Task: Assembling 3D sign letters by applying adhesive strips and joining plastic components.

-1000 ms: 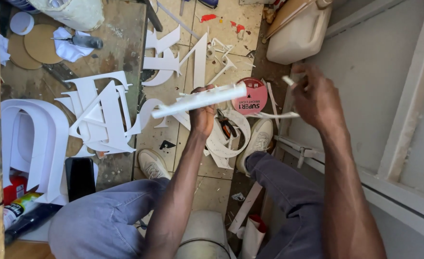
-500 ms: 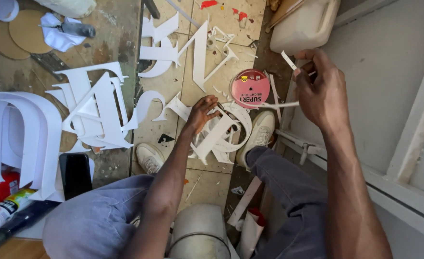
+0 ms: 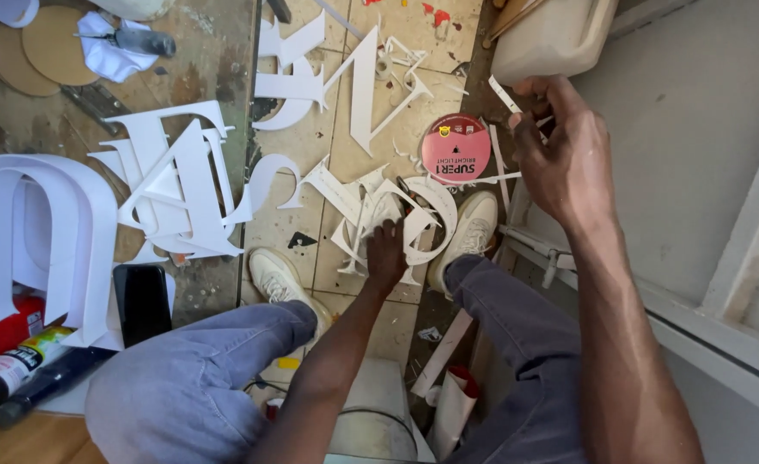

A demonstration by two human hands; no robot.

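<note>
**Hands among cut white letters on the workshop floor**

Seen from the head camera, the person sits low with both knees in grey trousers spread, pale shoes planted on the tiled floor (image 3: 396, 137). The left hand (image 3: 386, 251) reaches straight down between the feet into a heap of white cut-out scraps (image 3: 379, 210); its fingers are curled onto the pieces, touching them, though whether they actually pinch one is hard to tell from above. The right hand (image 3: 560, 155) is raised off to the side, near the wall, fingers bunched and clasping a thin white strip (image 3: 504, 93) that sticks out past the fingertips, up and to the left.

Just beside the heap, between the two hands, lies a round pink tin lid (image 3: 456, 148). Further up the floor, large white letter shapes (image 3: 182, 189) lie scattered, some overlapping. A beige plastic container (image 3: 551, 39) stands above the right hand. On the left, a big rounded white letter form (image 3: 44, 232) rests near a dark phone (image 3: 143, 301) and a tube of adhesive (image 3: 18, 361).
</note>
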